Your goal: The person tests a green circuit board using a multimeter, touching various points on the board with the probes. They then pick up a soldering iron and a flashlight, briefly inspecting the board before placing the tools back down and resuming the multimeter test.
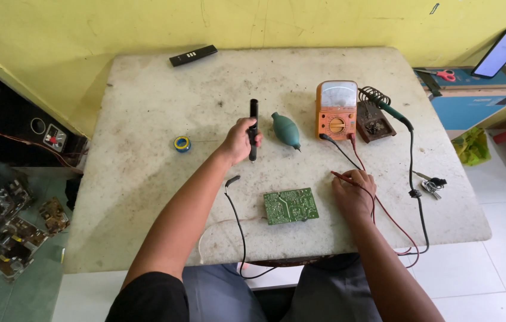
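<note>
- head view: the left hand (240, 142) is closing its fingers round a slim black pen-shaped tool (253, 129), holding it upright over the middle of the tabletop (145, 179), well in from every edge.
- the right hand (353, 194) is resting toward the near right edge, fingers curling down over a red multimeter probe (341, 176); how tightly it is gripping i cannot tell.
- a green circuit board (291, 206), flat and rectangular, is lying near the near edge between the two forearms, apart from both hands.
- judging from this, the red lead (384, 211) and black lead (339, 149) are trailing loose from the orange analogue multimeter (336, 110); a tug could be dragging the meter over.
- the black probe (232, 180) is lying free beside the left wrist, its wire (239, 229) hanging off the near edge, so a knee could be snagging it.
- the soldering iron (391, 110) is sitting in its coiled stand (375, 119) toward the far right, its cable (412, 161) passing close to the right hand; whether it is hot is not showing.
- textures: the tabletop is looking stained and pitted; the teal rubber blower bulb (285, 130) is smooth and teardrop-shaped; the solder spool (182, 144) is round, blue and yellow.
</note>
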